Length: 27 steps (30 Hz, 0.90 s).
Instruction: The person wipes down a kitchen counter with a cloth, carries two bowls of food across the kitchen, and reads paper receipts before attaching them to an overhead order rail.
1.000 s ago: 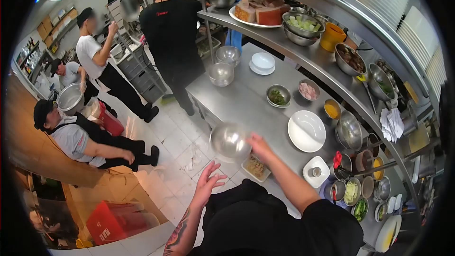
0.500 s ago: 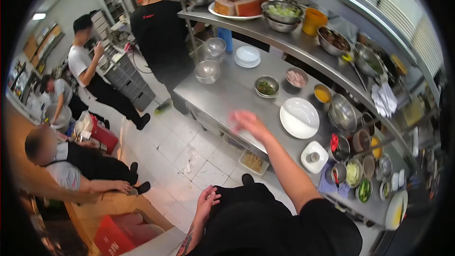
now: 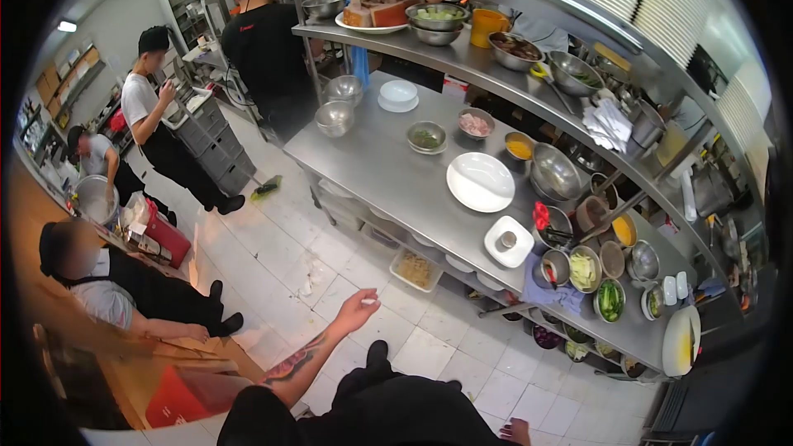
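My left hand (image 3: pixel 358 310) is held out over the tiled floor in front of my body, its fingers loosely bent and apart, with nothing visible in it. My right hand (image 3: pixel 516 431) hangs low beside my hip; its short visible part shows spread fingers, and the rest is hidden by my black clothing. Neither hand touches the steel table (image 3: pixel 363 161). On that table are a white divided plate (image 3: pixel 479 182), a square white dish (image 3: pixel 509 241) with a small metal cup on it, a bowl of chopped greens (image 3: pixel 426 137) and a bowl of pink meat (image 3: pixel 476 123).
Bowls of cut vegetables (image 3: pixel 610 301) crowd the table's right end. Overhead, a steel shelf (image 3: pixel 388 43) holds bowls and a plate of meat blocks (image 3: pixel 380 8). A plastic tub (image 3: pixel 416 269) sits under the table. Several people stand or sit at left, near a red box (image 3: pixel 186 396).
My right hand has swung from above the table's edge down to my side. My left hand has extended forward from near my waist. The view has shifted, showing more floor under the table.
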Each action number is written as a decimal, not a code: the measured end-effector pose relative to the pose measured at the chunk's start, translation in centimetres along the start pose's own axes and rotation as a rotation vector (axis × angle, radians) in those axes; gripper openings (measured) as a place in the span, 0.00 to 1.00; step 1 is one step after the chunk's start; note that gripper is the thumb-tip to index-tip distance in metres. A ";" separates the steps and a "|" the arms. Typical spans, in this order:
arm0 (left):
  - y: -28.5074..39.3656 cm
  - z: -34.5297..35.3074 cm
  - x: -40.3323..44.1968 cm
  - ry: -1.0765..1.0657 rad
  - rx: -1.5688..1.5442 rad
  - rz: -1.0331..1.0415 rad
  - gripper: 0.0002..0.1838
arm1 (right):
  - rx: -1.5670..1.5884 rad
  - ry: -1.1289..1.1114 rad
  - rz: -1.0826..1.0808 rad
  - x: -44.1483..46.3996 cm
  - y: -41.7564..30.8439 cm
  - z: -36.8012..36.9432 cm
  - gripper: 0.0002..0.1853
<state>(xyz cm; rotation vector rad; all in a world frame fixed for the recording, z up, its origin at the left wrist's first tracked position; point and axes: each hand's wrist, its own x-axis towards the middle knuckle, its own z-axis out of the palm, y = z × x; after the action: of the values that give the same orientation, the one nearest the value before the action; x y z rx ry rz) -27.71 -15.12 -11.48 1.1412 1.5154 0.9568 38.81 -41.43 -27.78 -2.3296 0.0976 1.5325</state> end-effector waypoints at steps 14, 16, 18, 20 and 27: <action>10.8 39.4 -8.5 -1.070 0.709 0.587 0.29 | 0.225 -0.168 -0.323 -0.1 16.2 -14.6 0.16; 8.6 42.3 -7.1 -1.137 0.772 0.640 0.29 | 0.324 -0.053 -0.218 0.8 20.1 -18.0 0.13; 7.5 43.1 -5.8 -1.092 0.767 0.565 0.28 | 0.455 0.073 -0.177 1.7 24.2 -20.4 0.11; 4.6 42.7 -3.0 -1.054 0.836 0.512 0.28 | 0.610 0.198 -0.104 1.4 26.6 -20.9 0.11; -2.8 31.4 1.3 -0.800 1.379 0.060 0.32 | 0.753 -0.111 -0.061 3.7 32.7 -16.9 0.11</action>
<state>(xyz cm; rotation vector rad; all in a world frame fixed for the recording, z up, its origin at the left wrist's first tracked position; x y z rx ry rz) 2.22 -13.51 -21.20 2.1281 1.3288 -0.7194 47.07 -77.07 -33.31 -1.6340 0.4789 1.2885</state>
